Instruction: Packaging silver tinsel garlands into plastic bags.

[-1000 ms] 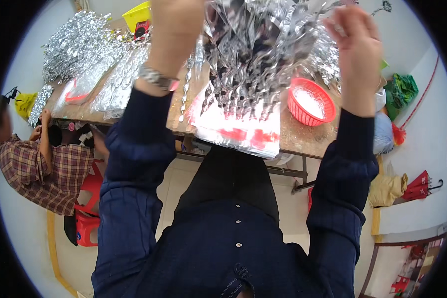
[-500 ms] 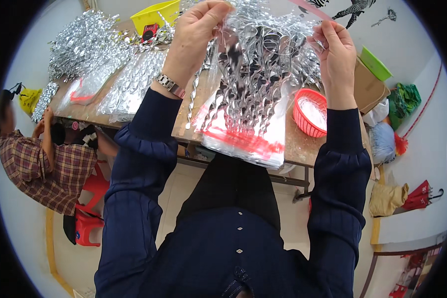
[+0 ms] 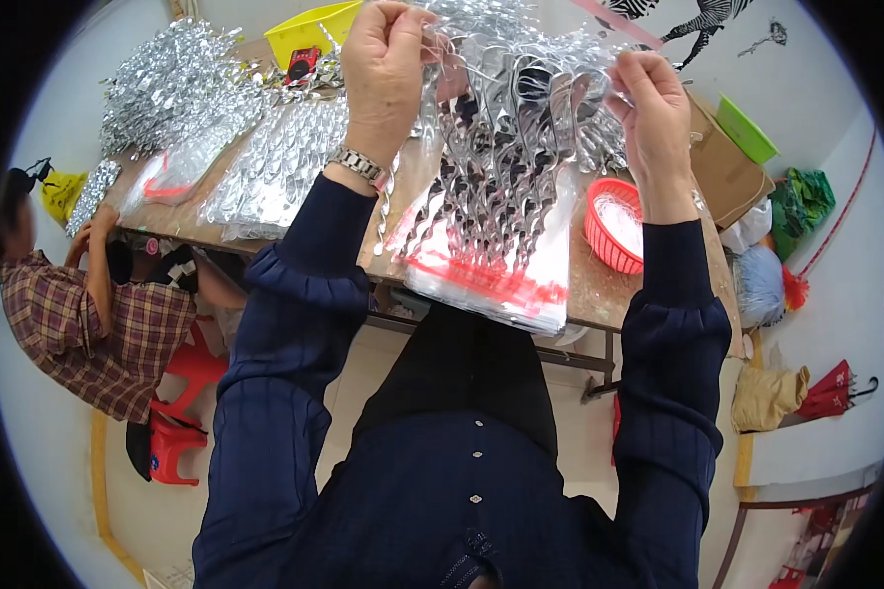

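Observation:
Both my hands are raised over the table, fingers pinched, at either side of a bunch of silver twisted foil spirals [image 3: 501, 167]. My left hand [image 3: 385, 83], with a metal watch at the wrist, grips what looks like the edge of a clear plastic bag at the upper left of the bunch. On the other side my right hand [image 3: 652, 113] pinches the same see-through film, with fine white strings hanging between the hands. The spirals hang down over a stack of clear bags [image 3: 491, 294] with red bands, which juts over the table's near edge. Film and strings are hard to tell apart.
A red plastic basket [image 3: 615, 228] with white strings stands right of the bags. Leftward lie packed silver spirals [image 3: 285, 162], bags and a silver tinsel heap [image 3: 162, 88]. A yellow bin [image 3: 309, 31] stands behind. Another person [image 3: 88, 324] sits at the left end.
My right hand has come slightly left and down, and my left wrist has turned and shifted a little to the right. The strings that looped near my right hand now hang differently.

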`<state>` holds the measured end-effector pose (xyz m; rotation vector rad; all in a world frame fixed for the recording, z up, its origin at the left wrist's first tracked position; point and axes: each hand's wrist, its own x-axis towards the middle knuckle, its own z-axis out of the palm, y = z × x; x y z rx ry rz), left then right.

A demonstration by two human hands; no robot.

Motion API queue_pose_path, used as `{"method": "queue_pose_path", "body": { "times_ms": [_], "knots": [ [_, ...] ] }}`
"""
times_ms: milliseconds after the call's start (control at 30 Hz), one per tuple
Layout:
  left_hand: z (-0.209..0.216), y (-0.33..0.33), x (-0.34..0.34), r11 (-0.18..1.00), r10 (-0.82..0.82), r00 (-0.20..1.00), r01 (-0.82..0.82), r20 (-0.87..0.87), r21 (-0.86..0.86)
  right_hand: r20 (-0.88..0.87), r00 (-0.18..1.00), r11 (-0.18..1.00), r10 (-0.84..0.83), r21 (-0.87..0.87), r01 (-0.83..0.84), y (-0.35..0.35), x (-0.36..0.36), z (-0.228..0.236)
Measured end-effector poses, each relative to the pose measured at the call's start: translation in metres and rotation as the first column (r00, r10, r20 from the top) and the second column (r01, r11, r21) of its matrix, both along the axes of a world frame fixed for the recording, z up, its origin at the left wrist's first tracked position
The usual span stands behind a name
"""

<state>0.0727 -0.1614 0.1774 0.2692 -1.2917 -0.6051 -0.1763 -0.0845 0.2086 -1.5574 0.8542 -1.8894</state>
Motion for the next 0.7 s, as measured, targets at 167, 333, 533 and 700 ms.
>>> {"method": "queue_pose_path", "body": {
  "times_ms": [167, 333, 533, 700],
  "knots": [
    [0.000, 0.006, -0.002, 0.989, -0.116, 0.990, 0.122, -0.076, 0.082, 0.049, 0.999, 1.000, 0.008, -0.012, -0.007, 0.004, 0.002, -0.001],
    [0.006, 0.016, 0.001, 0.946, -0.298, 0.950, 0.282, 0.091, 0.158, 0.045, 0.999, 1.000, -0.017, 0.014, 0.017, 0.011, 0.004, 0.002],
    [0.008, 0.008, 0.009, 0.976, -0.214, 0.961, 0.203, 0.177, 0.075, -0.037, 0.996, 0.994, 0.086, 0.071, -0.083, 0.015, 0.005, 0.008],
    [0.017, 0.012, 0.007, 0.986, -0.159, 0.987, 0.161, -0.035, 0.053, -0.103, 0.992, 0.997, 0.070, -0.005, -0.071, 0.011, -0.010, 0.014]
  ]
}}
